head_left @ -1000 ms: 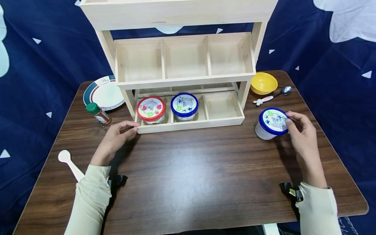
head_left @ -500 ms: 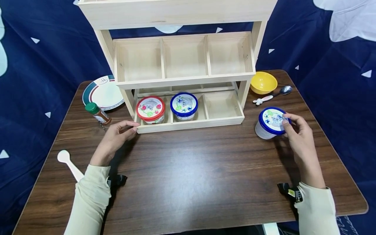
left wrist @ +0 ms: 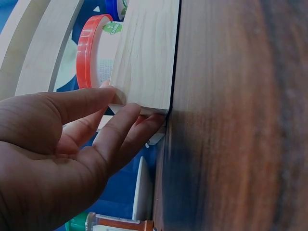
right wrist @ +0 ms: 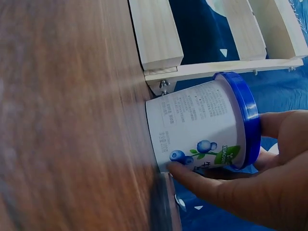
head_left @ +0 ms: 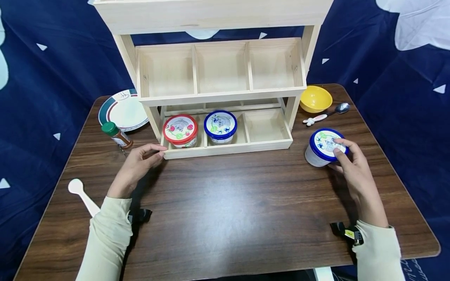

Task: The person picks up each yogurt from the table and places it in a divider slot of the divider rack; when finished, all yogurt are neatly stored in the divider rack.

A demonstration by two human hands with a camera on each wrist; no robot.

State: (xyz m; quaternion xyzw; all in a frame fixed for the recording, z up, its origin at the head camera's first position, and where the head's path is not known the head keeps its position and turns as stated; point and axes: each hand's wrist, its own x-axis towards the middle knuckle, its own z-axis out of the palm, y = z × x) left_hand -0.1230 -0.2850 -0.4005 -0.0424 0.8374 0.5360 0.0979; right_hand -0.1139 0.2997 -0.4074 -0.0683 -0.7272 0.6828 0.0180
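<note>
My left hand [head_left: 140, 160] holds the front left corner of the lowest tray of a pale wooden rack [head_left: 225, 150], with fingertips against its end in the left wrist view. In that tray stand a red-lidded tub with a raspberry picture [head_left: 181, 128] and a blue-lidded tub [head_left: 220, 125], side by side in the left and middle compartments. At the right, my right hand [head_left: 355, 171] grips another blue-lidded tub with a blueberry picture [right wrist: 197, 125]. It stands upright on the table, fingers at its lid and one lower on its side.
Behind the right hand are a yellow bowl [head_left: 315, 99] and a spoon with a bunny handle [head_left: 325, 116]. Left of the rack lie white plates with a green rim [head_left: 126, 111] and a green-capped spice jar [head_left: 117, 135]. A white scoop [head_left: 84, 197] lies partly under the left sleeve.
My right hand has shifted left, its fingers reaching further over the tub's lid. The tub and my left hand stay in place.
</note>
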